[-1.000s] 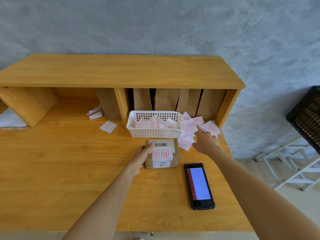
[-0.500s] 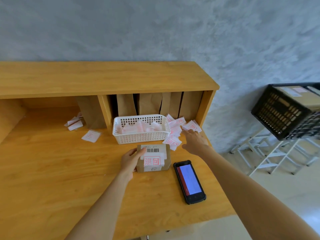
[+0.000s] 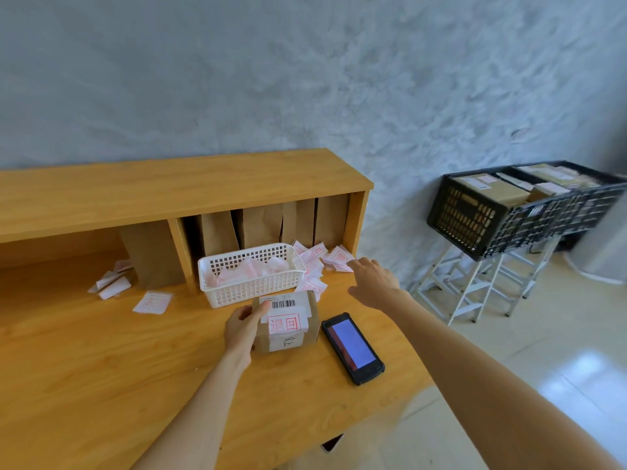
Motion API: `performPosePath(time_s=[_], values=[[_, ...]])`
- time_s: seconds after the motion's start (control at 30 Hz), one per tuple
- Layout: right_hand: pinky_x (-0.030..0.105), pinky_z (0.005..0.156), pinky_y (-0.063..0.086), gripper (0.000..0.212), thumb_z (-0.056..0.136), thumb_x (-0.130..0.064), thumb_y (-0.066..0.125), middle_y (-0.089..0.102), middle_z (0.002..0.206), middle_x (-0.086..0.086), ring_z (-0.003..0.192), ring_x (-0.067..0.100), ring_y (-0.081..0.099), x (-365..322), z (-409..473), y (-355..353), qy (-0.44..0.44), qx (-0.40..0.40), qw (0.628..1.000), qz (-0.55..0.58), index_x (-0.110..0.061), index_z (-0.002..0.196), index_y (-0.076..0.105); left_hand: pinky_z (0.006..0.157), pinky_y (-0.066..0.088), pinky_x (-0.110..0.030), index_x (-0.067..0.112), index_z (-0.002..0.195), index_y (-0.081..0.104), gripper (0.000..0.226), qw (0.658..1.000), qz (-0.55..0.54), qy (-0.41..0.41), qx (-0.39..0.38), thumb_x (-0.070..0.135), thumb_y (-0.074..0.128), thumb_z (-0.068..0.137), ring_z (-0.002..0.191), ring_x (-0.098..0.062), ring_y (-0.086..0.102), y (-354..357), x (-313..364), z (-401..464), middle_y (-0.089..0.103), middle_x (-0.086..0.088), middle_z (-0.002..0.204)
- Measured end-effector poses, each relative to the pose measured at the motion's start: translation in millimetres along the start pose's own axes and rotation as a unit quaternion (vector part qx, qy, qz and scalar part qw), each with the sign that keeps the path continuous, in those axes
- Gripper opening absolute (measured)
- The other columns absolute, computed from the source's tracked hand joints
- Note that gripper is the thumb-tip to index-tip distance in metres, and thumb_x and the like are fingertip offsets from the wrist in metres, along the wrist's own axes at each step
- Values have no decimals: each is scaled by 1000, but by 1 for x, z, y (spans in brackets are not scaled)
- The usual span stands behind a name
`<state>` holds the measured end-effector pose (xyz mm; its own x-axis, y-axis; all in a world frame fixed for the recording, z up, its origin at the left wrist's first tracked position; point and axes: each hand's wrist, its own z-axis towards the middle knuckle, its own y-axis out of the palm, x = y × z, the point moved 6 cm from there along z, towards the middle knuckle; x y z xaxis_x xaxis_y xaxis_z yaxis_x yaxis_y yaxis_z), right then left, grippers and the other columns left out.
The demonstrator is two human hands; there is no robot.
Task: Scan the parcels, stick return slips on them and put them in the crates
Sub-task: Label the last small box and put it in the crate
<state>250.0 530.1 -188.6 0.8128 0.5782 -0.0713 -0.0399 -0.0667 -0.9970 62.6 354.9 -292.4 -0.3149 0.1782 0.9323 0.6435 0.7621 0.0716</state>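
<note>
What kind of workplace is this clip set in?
Probably a parcel returns desk: a small brown cardboard parcel bearing a barcode and red-stamped slip, a black handheld scanner on the wooden desk, and a black plastic crate holding boxes.

We're seeing a wooden desk with a raised shelf sitting against a grey textured wall. Brown paper bags are standing upright in the cubbies under that shelf. White folding stands are standing on a glossy pale floor.
</note>
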Motion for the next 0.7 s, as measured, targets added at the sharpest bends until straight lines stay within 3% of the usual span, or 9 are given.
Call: performPosePath(time_s=[0.2,0.3,0.43,0.7], values=[[40,99,42,49,94,-24,55,46,140,6,127,26,44,35,-21,-47,49,53,997,-23,-17,141,40,83,48,-43,22,99,60,27,997,8,45,-69,41,71,83,95,-18,59,48,64,-6,66,0,102],[41,100,39,49,94,-27,53,44,140,6,129,27,41,69,-37,-75,77,74,994,-35,-16,140,40,69,47,-34,18,106,60,31,990,8,66,-120,40,68,87,87,-14,59,96,95,-17,67,1,98],[42,97,41,43,91,-24,57,46,133,6,125,28,42,131,-67,-104,138,88,986,-37,-15,132,46,66,45,-31,18,109,62,29,978,12,89,-191,37,68,88,84,-13,60,170,118,-40,68,0,98],[43,100,44,48,91,-27,58,48,133,7,124,27,44,262,-133,-154,248,140,958,-32,-15,135,45,61,46,-28,16,114,60,34,949,24,92,-300,36,68,88,79,-17,62,327,138,-103,70,-6,100]])
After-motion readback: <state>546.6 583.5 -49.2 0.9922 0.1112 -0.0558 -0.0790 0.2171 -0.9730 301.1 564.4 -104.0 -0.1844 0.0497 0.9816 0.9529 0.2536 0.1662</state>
